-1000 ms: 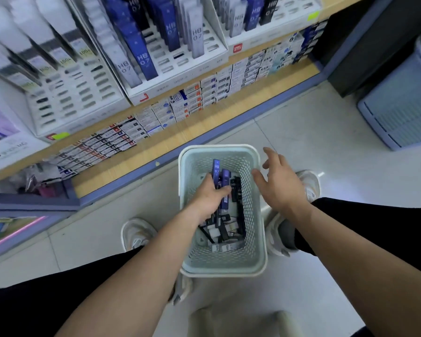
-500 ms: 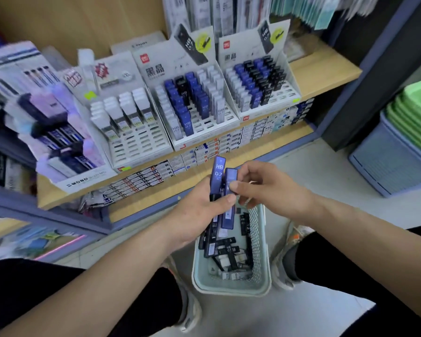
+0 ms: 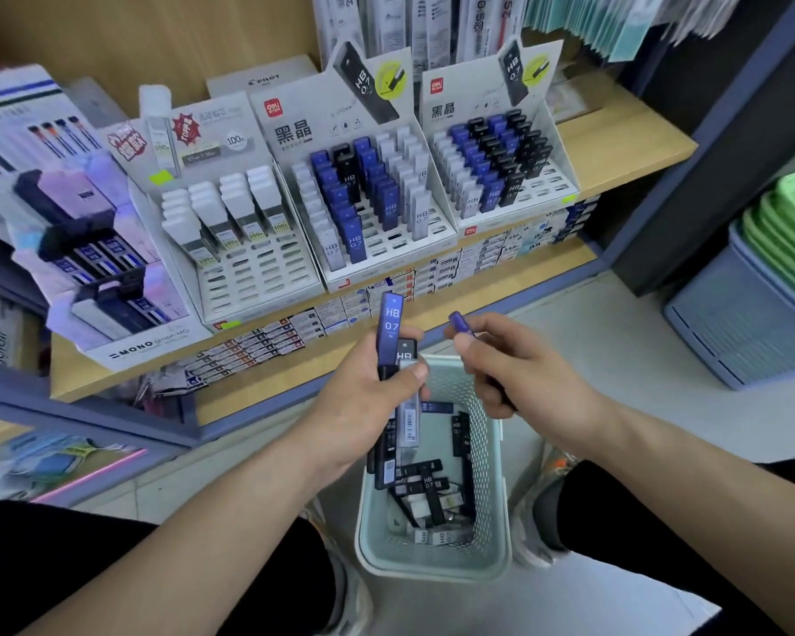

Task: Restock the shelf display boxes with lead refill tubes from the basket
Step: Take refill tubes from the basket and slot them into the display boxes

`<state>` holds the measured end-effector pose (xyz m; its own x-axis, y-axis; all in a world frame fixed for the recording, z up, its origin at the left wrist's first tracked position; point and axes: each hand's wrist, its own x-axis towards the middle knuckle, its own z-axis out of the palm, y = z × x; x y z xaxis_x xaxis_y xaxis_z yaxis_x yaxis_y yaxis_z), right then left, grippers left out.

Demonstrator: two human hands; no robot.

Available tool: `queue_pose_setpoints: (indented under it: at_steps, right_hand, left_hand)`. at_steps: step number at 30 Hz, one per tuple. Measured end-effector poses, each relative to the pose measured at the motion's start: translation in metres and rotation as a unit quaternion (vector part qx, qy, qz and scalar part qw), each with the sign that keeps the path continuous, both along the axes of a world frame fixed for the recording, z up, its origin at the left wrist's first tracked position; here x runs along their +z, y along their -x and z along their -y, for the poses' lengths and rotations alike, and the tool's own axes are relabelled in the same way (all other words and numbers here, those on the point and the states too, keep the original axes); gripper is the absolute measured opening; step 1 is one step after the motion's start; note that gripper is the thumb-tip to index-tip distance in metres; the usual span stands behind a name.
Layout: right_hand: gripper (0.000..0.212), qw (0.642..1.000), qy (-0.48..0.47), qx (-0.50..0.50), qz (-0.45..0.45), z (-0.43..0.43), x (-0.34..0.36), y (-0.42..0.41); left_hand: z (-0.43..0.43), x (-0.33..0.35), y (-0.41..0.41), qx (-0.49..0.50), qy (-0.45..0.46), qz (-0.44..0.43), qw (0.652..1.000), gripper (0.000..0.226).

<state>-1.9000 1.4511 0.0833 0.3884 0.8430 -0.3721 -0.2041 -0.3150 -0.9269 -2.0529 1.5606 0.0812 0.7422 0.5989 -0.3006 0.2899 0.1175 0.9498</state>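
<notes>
The pale green perforated plastic basket (image 3: 489, 456) stands on the floor between the person's shoes. Directly above its far rim the left hand (image 3: 363, 406) grips an upright bundle of flat plastic lead refill tubes (image 3: 390, 330), one blue marked HB 0.7, one black and one clear, with the thumb pressed across their fronts. Just right of the bundle, also above the far rim, the right hand (image 3: 519, 369) closes round a single blue refill tube (image 3: 458, 323), only its top end showing past the fingers. More loose black and white tubes (image 3: 428, 484) lie jumbled in the basket's bottom.

Beyond the basket, on the wooden shelf (image 3: 625, 144), stands a white cardboard display box (image 3: 304, 126) with blue, black and pale tubes in rows and bare slots along its front. A second white box (image 3: 450, 107) of the same kind sits further right of the basket.

The tubes look light, rigid and smooth-sided, so a bundle could fan out or slip. The leads inside are probably brittle, and dropping would be unwise. I judge the best hold to be a pinch on the two broad faces near the top, leaving the lower end free to enter a slot.
</notes>
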Motion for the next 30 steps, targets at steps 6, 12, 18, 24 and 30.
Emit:
queue_pose_setpoints:
  at_steps: [6,12,18,24,30]
  right_hand:
    - [0.026,0.999,-0.023,-0.025,-0.04,-0.015,-0.009,-0.005]
    - [0.009,0.998,-0.032,-0.056,-0.023,-0.026,-0.008,-0.015]
    - [0.018,0.991,-0.063,-0.048,0.111,-0.047,0.028,-0.034]
    - [0.01,0.955,-0.058,0.004,0.292,-0.098,0.08,-0.071]
    - [0.01,0.892,-0.063,0.04,0.445,-0.143,0.074,-0.087]
  left_hand:
    - [-0.014,0.004,-0.013,0.003,0.016,0.003,1.0,0.023]
    - [-0.02,0.004,-0.016,0.007,0.005,-0.008,1.0,0.022]
    - [-0.036,0.024,-0.005,0.02,-0.032,-0.011,0.999,0.021]
    - [-0.06,0.057,0.008,0.029,-0.073,-0.014,0.997,0.021]
    - [-0.07,0.052,0.019,0.062,-0.045,-0.011,0.997,0.02]
